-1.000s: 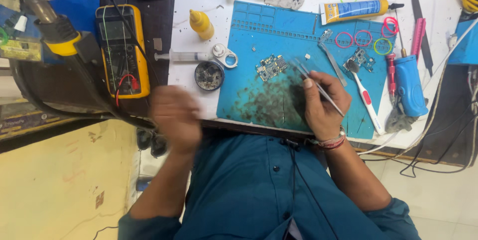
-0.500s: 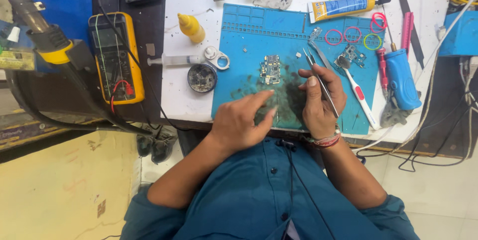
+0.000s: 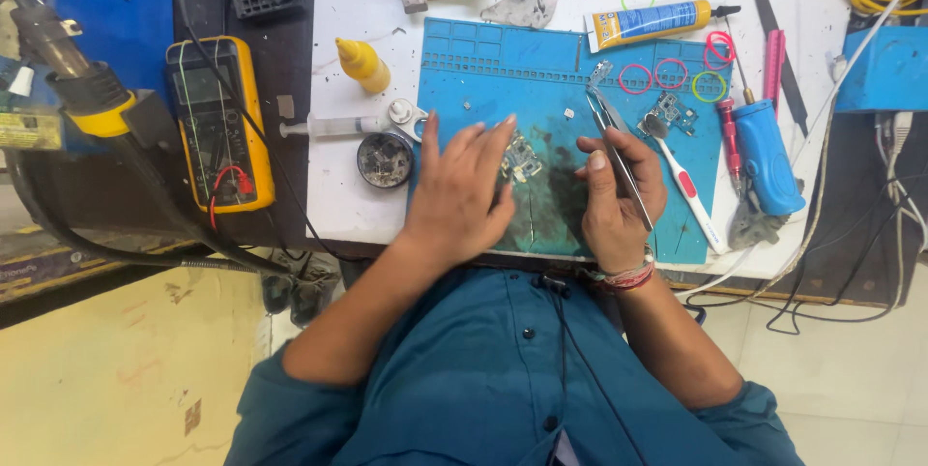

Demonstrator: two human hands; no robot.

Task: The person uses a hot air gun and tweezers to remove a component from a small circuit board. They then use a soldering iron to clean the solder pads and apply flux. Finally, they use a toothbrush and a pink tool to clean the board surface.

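Head view: a white workbench [image 3: 358, 210] carries a blue work mat [image 3: 503, 60], smudged dark near its front edge. A yellow multimeter [image 3: 215, 123] lies to the left on a dark surface. The left hand [image 3: 462, 193] rests flat on the mat with fingers spread, grasping nothing, its fingertips touching a small circuit board [image 3: 523, 160]. The right hand [image 3: 619, 193] is curled around metal tweezers [image 3: 611, 132], whose tips point away from the person, just beside the board. A white toothbrush [image 3: 684, 186] lies right of that hand, a blue cylindrical tool [image 3: 766, 155] beyond it. A small round tin [image 3: 385, 159] sits just left of the mat.
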